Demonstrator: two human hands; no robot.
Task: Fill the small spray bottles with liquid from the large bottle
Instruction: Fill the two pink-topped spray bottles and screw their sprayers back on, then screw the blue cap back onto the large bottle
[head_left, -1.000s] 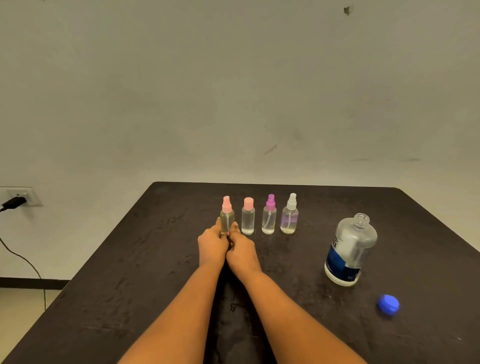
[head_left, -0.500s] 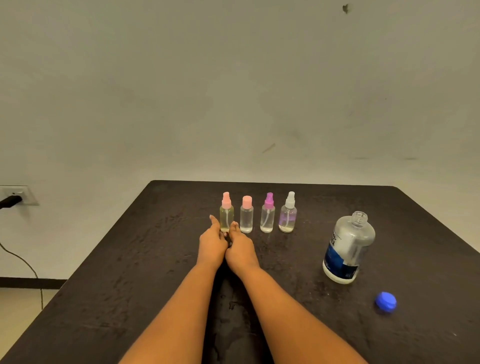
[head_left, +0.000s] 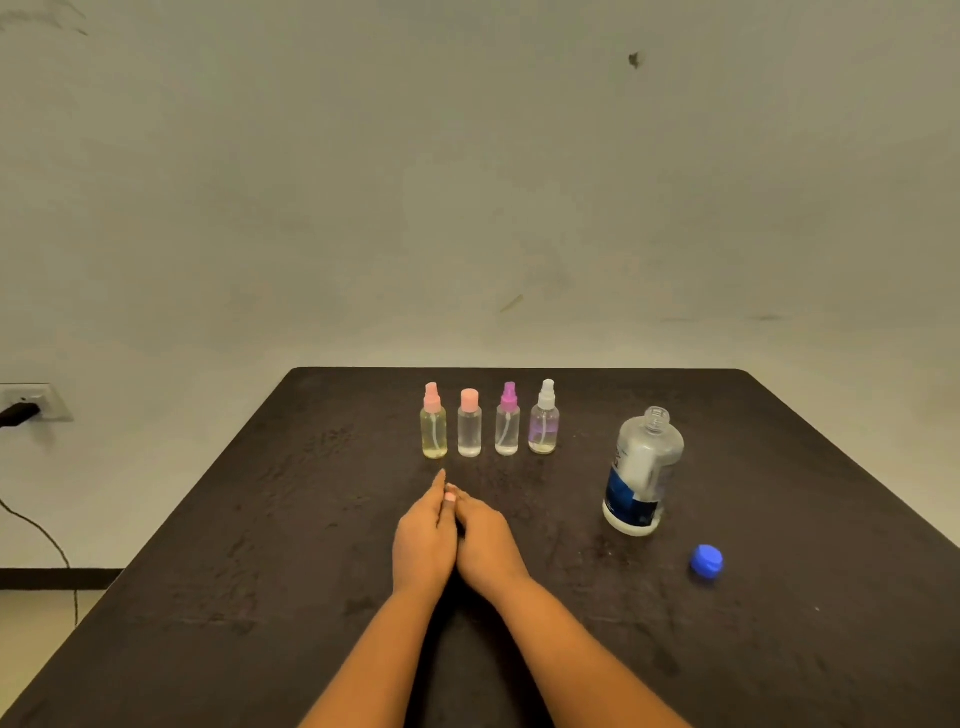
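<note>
Several small spray bottles stand upright in a row on the dark table (head_left: 260, 571): a yellowish one with a pink sprayer (head_left: 434, 423), a clear one with a pink cap (head_left: 469, 431), one with a magenta sprayer (head_left: 507, 427) and a purplish one with a white sprayer (head_left: 544, 418). The large clear bottle (head_left: 641, 473) with a blue label stands uncapped to the right. Its blue cap (head_left: 706, 560) lies nearer, on the table. My left hand (head_left: 423, 535) and right hand (head_left: 485, 540) lie side by side, touching, a little short of the row, with fingers straight and nothing in them.
A wall socket (head_left: 31, 402) with a black plug and a hanging cable sits at the left, beyond the table's edge. A plain wall stands behind the table.
Both hands have drawn back toward me from the yellowish bottle, which they were touching a second ago. The bottles have not moved.
</note>
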